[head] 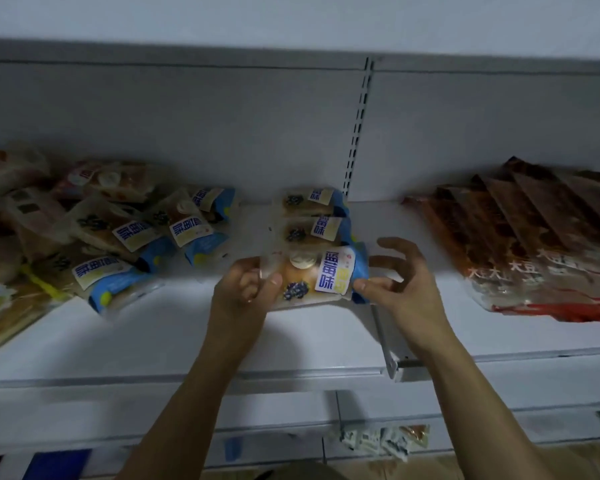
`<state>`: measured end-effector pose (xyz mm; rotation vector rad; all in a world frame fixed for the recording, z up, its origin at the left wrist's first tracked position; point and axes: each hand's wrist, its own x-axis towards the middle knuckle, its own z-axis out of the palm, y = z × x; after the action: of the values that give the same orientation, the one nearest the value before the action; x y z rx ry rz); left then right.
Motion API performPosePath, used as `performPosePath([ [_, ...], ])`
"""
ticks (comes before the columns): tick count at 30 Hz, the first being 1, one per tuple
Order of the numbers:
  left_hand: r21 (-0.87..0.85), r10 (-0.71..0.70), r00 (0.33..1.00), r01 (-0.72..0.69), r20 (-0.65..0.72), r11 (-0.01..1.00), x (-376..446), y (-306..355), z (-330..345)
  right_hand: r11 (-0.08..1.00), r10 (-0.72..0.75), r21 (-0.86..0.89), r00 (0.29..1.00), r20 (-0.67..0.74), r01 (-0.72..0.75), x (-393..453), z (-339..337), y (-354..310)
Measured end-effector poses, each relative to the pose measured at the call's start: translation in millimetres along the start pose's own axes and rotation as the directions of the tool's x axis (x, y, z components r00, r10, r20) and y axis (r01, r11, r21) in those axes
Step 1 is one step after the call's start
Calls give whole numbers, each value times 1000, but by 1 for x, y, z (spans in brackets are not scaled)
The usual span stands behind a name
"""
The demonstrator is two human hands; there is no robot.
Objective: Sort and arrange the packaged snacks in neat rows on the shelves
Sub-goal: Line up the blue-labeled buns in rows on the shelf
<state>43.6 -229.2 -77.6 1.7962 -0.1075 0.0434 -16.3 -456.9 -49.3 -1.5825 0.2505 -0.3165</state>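
Observation:
A blue-and-white blueberry bread packet [317,277] lies at the middle of the white shelf [291,337], at the front of a short row with two like packets [314,228] behind it. My left hand [246,289] pinches its clear left end between thumb and curled fingers. My right hand [397,277] pinches its blue right end with thumb and forefinger, the other fingers spread. A loose heap of the same blueberry packets [129,244] lies to the left.
Mixed pink and beige bread packets [32,199] pile up at the far left. Brown-and-red flat packets [541,244] lie fanned out on the right. A slotted upright [359,126] splits the back panel. A lower shelf holds small packets [383,439].

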Motion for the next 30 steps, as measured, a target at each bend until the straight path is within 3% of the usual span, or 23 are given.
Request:
performPosePath([
  [3,183,93,994,-82,-53,980,0,-5,3,994,-50,-103,997,-64,43,4,3,17],
  [7,207,94,990,-71,-101,976,4,1,8,977,-66,-209,995,-79,48,11,3,37],
  [11,363,180,983,-154,-38,919,5,-6,13,944,-111,-320,989,-98,74,8,0,45],
  [17,461,160,987,-153,26,874,5,-10,15,898,-181,-424,977,-111,118,9,4,49],
  [25,534,184,983,-158,5,831,4,-15,19,875,-218,-455,974,-67,165,9,3,51],
  [30,481,290,950,-201,-116,853,-1,-7,-3,773,-445,-552,887,-121,313,-8,8,36],
])
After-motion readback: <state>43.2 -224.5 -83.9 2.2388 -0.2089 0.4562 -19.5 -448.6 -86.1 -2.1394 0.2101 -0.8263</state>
